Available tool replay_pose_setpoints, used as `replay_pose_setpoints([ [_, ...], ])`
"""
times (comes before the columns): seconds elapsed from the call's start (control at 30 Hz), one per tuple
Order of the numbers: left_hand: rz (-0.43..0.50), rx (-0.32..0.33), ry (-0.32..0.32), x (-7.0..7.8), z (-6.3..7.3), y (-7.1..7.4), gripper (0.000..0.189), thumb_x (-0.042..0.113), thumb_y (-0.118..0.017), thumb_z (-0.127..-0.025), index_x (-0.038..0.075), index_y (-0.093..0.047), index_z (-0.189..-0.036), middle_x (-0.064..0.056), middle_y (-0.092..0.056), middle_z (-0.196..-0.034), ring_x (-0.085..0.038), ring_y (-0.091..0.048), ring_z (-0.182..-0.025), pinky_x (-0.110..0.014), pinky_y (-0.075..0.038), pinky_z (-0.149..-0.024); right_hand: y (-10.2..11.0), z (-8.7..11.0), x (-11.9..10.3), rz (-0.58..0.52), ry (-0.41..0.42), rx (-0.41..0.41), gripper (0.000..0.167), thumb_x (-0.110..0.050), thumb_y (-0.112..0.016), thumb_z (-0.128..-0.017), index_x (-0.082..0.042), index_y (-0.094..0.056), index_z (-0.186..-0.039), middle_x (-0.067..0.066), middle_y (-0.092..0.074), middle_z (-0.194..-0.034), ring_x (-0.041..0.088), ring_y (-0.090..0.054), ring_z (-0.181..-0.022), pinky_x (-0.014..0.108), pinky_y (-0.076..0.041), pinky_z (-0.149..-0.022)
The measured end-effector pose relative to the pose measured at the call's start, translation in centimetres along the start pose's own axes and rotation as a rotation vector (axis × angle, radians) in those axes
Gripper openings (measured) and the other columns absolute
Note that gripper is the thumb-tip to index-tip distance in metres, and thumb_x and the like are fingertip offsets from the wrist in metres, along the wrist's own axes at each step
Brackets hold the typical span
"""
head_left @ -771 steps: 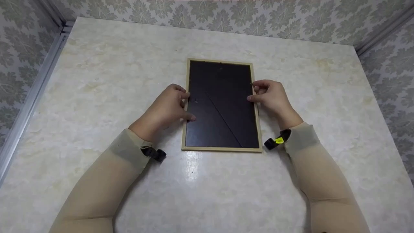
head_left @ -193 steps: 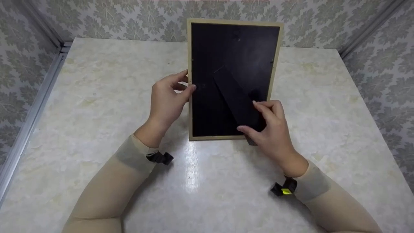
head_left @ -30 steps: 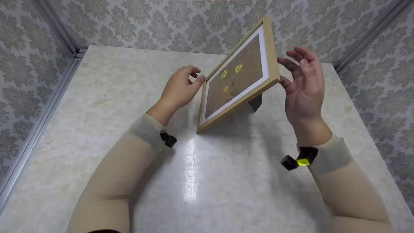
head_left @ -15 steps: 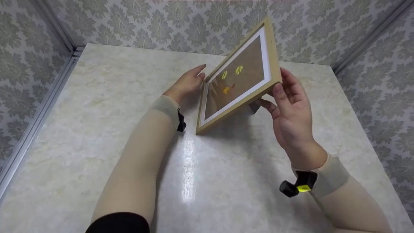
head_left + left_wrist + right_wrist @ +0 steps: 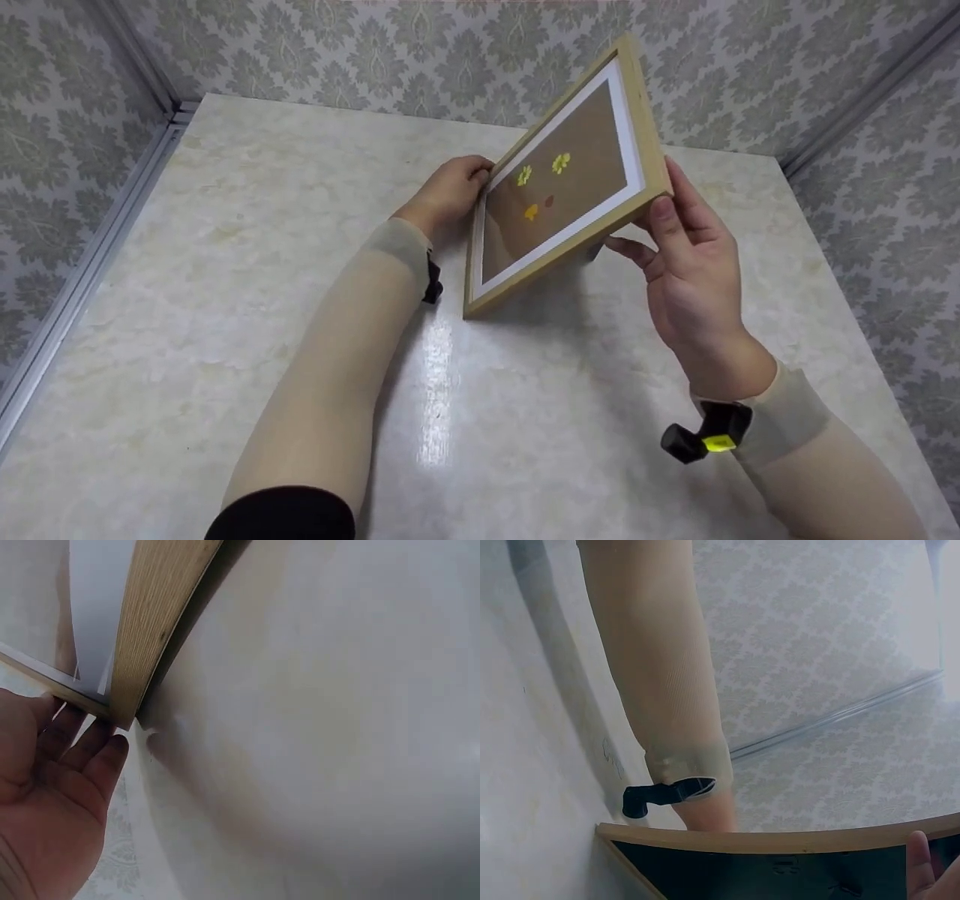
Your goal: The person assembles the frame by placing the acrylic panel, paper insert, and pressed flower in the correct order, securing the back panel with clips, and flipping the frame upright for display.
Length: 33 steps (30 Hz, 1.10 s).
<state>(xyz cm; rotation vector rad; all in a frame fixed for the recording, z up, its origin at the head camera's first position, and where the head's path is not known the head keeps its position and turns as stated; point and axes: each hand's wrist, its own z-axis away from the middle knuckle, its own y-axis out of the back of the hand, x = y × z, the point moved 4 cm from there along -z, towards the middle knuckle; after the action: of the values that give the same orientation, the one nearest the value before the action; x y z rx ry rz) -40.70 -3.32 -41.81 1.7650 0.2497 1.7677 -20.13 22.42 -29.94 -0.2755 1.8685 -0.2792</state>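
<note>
A light wooden picture frame leans back on the table, its front turned toward the left. Behind its glass are a white mat and a brown picture with yellow flowers. My left hand holds the left edge; in the left wrist view, that hand's fingers curl round the frame near a corner. On the other side my right hand grips the near right edge, thumb on the rim and fingers reaching behind. The dark stand shows only slightly under the frame. In the right wrist view, the black backing is visible.
The pale marbled table ends at patterned wallpaper at the back. A metal rail runs along the left side. A strip of light reflects off the tabletop in front of the frame.
The frame earlier lay back up, then its stand was pulled out and its front turned round. In the last second both hands have taken hold of its edges, and it has shifted slightly right.
</note>
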Motion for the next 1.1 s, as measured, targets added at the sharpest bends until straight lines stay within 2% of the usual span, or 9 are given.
replay_pose_setpoints([
  [0.13,-0.031,0.015,0.011,-0.3,0.5,0.7,0.041,0.020,-0.041,-0.124,0.007,-0.063,-0.155,-0.012,-0.067,-0.154,-0.024,-0.061,-0.136,-0.042,-0.050,-0.125,1.0,-0.7,-0.2,-0.003,-0.030,-0.003,0.057,-0.024,-0.074,-0.109,-0.011,-0.061,-0.163,0.008,-0.079,-0.140,0.021,-0.079,-0.109,0.032,-0.069,-0.086],
  [0.33,-0.072,0.037,0.008,-1.1,1.7,1.8,0.040,0.016,-0.041,-0.123,0.004,-0.064,-0.154,-0.015,-0.068,-0.151,-0.025,-0.062,-0.132,-0.042,-0.051,-0.121,2.0,-1.7,-0.5,0.042,-0.074,-0.043,0.057,-0.026,-0.069,-0.112,-0.011,-0.058,-0.166,0.008,-0.076,-0.143,0.021,-0.078,-0.112,0.033,-0.069,-0.091],
  [0.47,-0.100,0.058,-0.008,-1.8,2.5,2.3,0.038,0.013,-0.045,-0.122,0.002,-0.065,-0.152,-0.017,-0.069,-0.148,-0.028,-0.063,-0.131,-0.044,-0.053,-0.120,2.4,-2.2,-0.7,0.078,-0.079,-0.032,0.053,-0.026,-0.067,-0.113,-0.010,-0.061,-0.164,0.008,-0.077,-0.144,0.021,-0.078,-0.112,0.033,-0.070,-0.091],
  [0.6,-0.120,0.076,-0.022,-2.3,3.5,2.9,0.034,0.010,-0.050,-0.120,0.000,-0.067,-0.148,-0.019,-0.070,-0.146,-0.029,-0.064,-0.130,-0.044,-0.055,-0.116,2.9,-3.0,-0.9,0.066,-0.074,-0.022,0.046,-0.025,-0.067,-0.113,-0.008,-0.068,-0.156,0.007,-0.080,-0.134,0.021,-0.078,-0.109,0.032,-0.069,-0.088],
  [0.8,-0.129,0.084,-0.027,-2.5,4.8,3.5,0.032,0.006,-0.054,-0.118,0.000,-0.069,-0.146,-0.019,-0.072,-0.144,-0.029,-0.065,-0.132,-0.045,-0.056,-0.118,3.7,-4.3,-1.2,0.062,-0.058,0.003,0.033,-0.024,-0.068,-0.113,-0.003,-0.074,-0.137,0.005,-0.078,-0.118,0.021,-0.076,-0.106,0.032,-0.069,-0.086],
  [0.9,-0.129,0.073,-0.013,-2.7,5.4,3.6,0.032,0.006,-0.055,-0.118,0.001,-0.068,-0.146,-0.018,-0.071,-0.144,-0.029,-0.064,-0.132,-0.046,-0.056,-0.118,4.0,-5.1,-1.3,0.071,-0.062,0.020,0.030,-0.024,-0.070,-0.112,-0.003,-0.074,-0.134,0.005,-0.079,-0.118,0.022,-0.075,-0.105,0.032,-0.069,-0.084],
  [1.1,-0.105,0.062,0.013,-3.5,7.2,3.6,0.035,0.008,-0.054,-0.119,0.005,-0.065,-0.152,-0.015,-0.068,-0.148,-0.028,-0.062,-0.137,-0.045,-0.054,-0.120,4.5,-7.3,-1.1,-0.002,-0.109,0.026,0.030,-0.022,-0.076,-0.108,0.000,-0.073,-0.128,0.011,-0.076,-0.121,0.027,-0.073,-0.105,0.034,-0.067,-0.082],
])
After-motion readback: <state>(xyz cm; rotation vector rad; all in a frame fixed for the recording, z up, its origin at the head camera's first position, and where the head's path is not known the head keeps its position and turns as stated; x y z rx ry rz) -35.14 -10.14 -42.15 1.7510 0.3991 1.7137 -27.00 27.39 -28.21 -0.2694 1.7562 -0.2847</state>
